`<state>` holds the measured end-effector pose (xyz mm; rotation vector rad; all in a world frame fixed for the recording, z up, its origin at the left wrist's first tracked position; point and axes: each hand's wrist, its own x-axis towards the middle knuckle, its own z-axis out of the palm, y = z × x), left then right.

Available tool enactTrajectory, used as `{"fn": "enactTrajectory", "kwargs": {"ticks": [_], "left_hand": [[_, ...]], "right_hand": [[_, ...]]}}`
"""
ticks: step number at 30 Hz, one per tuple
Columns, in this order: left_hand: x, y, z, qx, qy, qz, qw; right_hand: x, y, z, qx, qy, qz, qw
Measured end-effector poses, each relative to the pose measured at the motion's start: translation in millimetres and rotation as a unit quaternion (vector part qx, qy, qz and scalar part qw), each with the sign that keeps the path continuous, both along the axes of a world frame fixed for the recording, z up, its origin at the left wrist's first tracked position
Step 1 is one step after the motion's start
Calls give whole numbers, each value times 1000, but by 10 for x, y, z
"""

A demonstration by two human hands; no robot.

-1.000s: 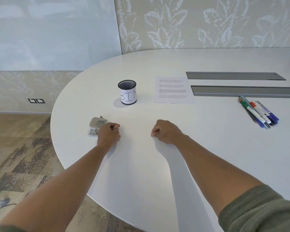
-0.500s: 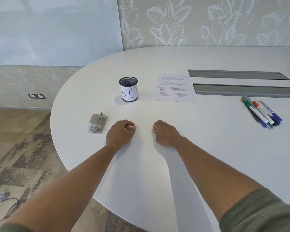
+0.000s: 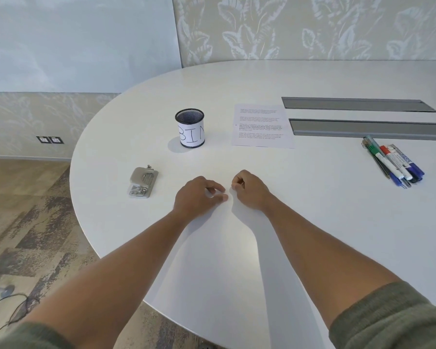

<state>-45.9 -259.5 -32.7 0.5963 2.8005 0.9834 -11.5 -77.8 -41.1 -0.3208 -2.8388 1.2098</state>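
Left hand slid from hole punch toward fisted right hand.

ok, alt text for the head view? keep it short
Two bare hands rest side by side on a white oval table: left hand loosely curled, right hand fisted, nothing visibly held. A metal desk tool lies left of them; beyond are a mesh cup marked BIN, a printed sheet and markers.
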Motion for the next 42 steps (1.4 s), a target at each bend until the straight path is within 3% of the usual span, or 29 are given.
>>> {"fn": "enactTrajectory", "kwargs": {"ticks": [8,23,33,42], "left_hand": [[13,93,19,5,23,-7,1000],[114,339,61,-150,57,-23,987],[212,344,-88,-156,84,-22,984],[8,-157,-87,-56,99,168,979]], "right_hand": [[-6,13,-26,-21,23,-16,999],[-52,33,-9,-14,10,-33,999],[-43,18,-20,-14,22,-49,998],[-81,23,17,-20,6,-47,999]]}}
